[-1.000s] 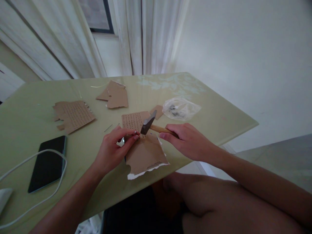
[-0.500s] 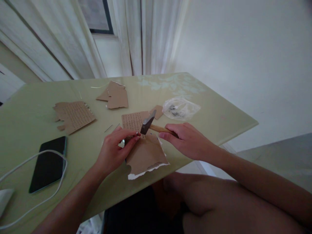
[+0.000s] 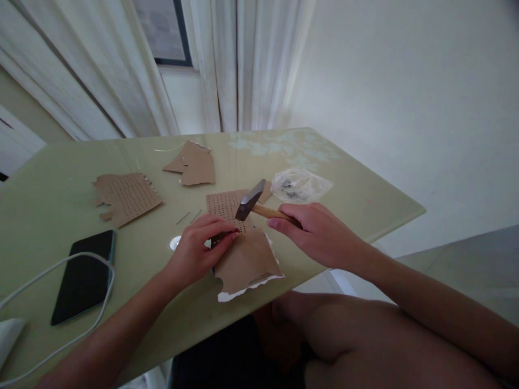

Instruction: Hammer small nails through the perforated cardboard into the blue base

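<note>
My right hand [image 3: 314, 232] is wrapped round the wooden handle of a hammer [image 3: 250, 201], whose steel head hangs just above my left fingertips. Pinched between the thumb and fingers of my left hand [image 3: 203, 246] is what looks like a small nail, mostly hidden by the fingers. That hand rests on a brown cardboard piece [image 3: 247, 262] with a torn white lower edge. Rows of small punched holes cover the cardboard's far part [image 3: 227, 204]. Two thin nails or pins [image 3: 196, 216] lie on the table beyond my left hand.
Another hole-punched cardboard piece [image 3: 130, 199] and some plain cardboard scraps [image 3: 198, 166] lie farther back. A clear plastic bag [image 3: 302, 185] with dark bits sits at the right. On the left are a phone [image 3: 84, 275] and a white cable [image 3: 101, 308]. The table's edge [image 3: 227, 322] runs close by.
The hammer head has lifted a little away from my left fingertips. My left hand keeps its pinch on the cardboard. The whole view has shifted slightly.
</note>
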### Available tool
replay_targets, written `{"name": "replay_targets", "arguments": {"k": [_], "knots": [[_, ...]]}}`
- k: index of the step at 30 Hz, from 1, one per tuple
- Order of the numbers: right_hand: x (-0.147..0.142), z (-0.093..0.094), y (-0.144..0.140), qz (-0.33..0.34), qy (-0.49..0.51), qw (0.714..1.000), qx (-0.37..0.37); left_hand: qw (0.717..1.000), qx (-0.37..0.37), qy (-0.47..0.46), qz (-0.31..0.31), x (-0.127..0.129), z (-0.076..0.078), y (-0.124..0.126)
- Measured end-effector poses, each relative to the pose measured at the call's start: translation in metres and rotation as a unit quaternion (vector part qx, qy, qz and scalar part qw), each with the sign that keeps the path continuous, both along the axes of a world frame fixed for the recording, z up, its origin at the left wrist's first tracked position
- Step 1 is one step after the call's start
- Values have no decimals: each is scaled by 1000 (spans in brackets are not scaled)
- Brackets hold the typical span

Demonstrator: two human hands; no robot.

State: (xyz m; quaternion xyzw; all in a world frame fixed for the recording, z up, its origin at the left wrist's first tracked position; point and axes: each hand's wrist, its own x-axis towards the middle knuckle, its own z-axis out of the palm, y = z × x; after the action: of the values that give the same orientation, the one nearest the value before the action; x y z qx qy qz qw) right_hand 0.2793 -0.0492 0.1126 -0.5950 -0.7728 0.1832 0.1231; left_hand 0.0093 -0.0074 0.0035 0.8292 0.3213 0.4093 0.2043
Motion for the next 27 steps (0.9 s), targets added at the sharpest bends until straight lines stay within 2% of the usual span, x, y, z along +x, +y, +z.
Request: {"name": "replay_targets", "arguments": {"k": [6, 10, 14, 19, 24, 27], "knots": [[-1, 18, -7, -1, -6, 1000, 28, 999, -4, -6, 35, 2, -4, -6], [-3, 25, -12, 3, -10, 999, 39, 999, -8, 4, 33, 3, -3, -5], [-6, 24, -12, 5, -20, 999, 43, 1000, -11, 1, 22, 3, -2, -4], [-9, 21, -7, 14, -62, 998, -3, 1000, -22, -6, 15, 3, 0, -5], [-7, 24, -7, -6, -10, 998, 55, 1000, -23, -3, 16, 2, -2, -5], [-9, 24, -8, 1, -19, 999, 43, 999, -31, 0, 15, 2, -1, -5]]}}
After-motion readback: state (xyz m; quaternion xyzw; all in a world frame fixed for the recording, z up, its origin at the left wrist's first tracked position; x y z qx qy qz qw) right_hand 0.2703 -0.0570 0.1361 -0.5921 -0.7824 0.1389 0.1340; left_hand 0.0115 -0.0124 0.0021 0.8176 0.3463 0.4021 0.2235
